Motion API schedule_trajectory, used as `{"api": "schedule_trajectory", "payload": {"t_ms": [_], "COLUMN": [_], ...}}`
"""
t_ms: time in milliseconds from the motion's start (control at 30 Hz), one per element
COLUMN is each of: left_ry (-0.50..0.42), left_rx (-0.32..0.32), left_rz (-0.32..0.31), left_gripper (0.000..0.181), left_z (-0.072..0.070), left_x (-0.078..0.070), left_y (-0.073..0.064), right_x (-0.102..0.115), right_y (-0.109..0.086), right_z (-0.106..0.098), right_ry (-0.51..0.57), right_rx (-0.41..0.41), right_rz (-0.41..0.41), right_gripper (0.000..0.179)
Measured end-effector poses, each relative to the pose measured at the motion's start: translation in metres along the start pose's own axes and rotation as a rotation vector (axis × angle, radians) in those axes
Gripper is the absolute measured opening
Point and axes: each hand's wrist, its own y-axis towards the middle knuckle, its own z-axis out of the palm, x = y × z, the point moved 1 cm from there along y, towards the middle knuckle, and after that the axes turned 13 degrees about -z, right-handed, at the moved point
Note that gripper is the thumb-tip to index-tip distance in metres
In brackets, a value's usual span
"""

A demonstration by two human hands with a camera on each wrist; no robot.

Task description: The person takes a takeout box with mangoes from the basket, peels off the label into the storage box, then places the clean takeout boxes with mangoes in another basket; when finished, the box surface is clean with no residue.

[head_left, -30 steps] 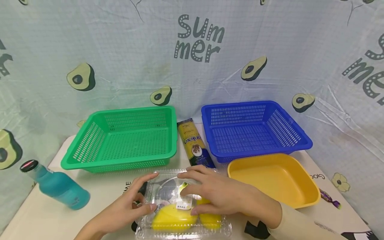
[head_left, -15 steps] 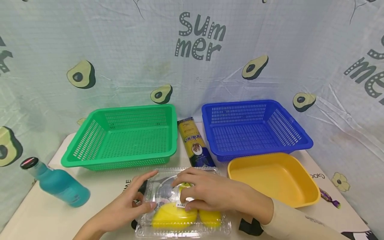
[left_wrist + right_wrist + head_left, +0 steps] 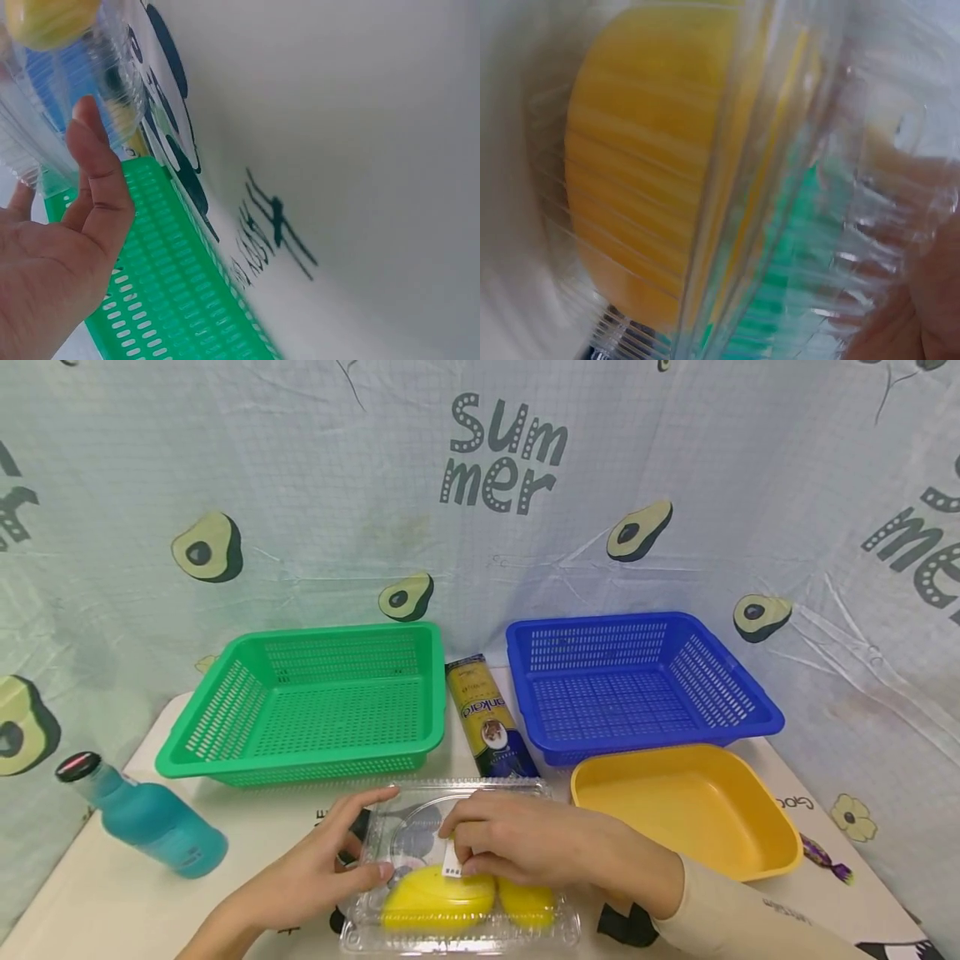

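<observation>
The clear box (image 3: 461, 944) lay on the table (image 3: 258, 827), yellow fruits inside. The left hand (image 3: 318, 864), fingers relaxed, touched its side, perhaps so it would not slide; the right hand (image 3: 517, 839) seemed to pinch the white label (image 3: 452, 860). Just behind lay a packet (image 3: 487, 718) between green basket (image 3: 300, 768) and blue basket (image 3: 660, 741); at right, the yellow basin (image 3: 686, 814) left the forearm little room.

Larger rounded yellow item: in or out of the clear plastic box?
In. Head view shows the larger yellow item beneath transparent plastic, within the rim of the clear plastic box.
</observation>
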Motion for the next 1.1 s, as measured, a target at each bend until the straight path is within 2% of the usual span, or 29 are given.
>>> {"api": "schedule_trajectory", "payload": {"t_ms": [133,200,333,433,600,700,867,1100], "left_ry": [0.006,-0.005,-0.019,-0.032,-0.065,-0.080,-0.100,-0.055], "left_rx": [0.020,0.034,0.050,0.056,0.074,0.082,0.095,0.069], "left_rz": [0.039,0.056,0.051,0.038,0.045,0.043,0.034,0.037], "left_gripper": [0.076,0.075,0.075,0.076,0.076,0.076,0.075,0.074], "left_z": [-0.004,-0.004,-0.003,-0.003,-0.003,-0.003,-0.001,0.000], "left_x": [-0.001,-0.001,0.000,0.001,0.001,0.001,0.003,0.002], "left_y": [0.002,0.003,0.002,0.001,0.002,0.002,0.003,0.002], "right_x": [-0.002,-0.004,-0.005,-0.004,-0.004,-0.006,-0.012,-0.019], "right_y": [0.000,0.000,0.001,0.003,0.000,-0.002,-0.006,-0.010], "right_z": [-0.002,-0.002,-0.001,0.000,-0.003,-0.005,-0.004,-0.008], "right_ry": [0.014,0.000,-0.033,-0.016,0.083,0.145,0.213,0.343], "right_rx": [0.012,-0.009,-0.037,-0.025,-0.031,-0.078,-0.156,-0.289], "right_rz": [-0.004,-0.044,-0.098,-0.068,0.007,0.010,-0.041,-0.052], "right_gripper": [0.014,0.015,0.015,0.013,0.014,0.014,0.013,0.011]}}
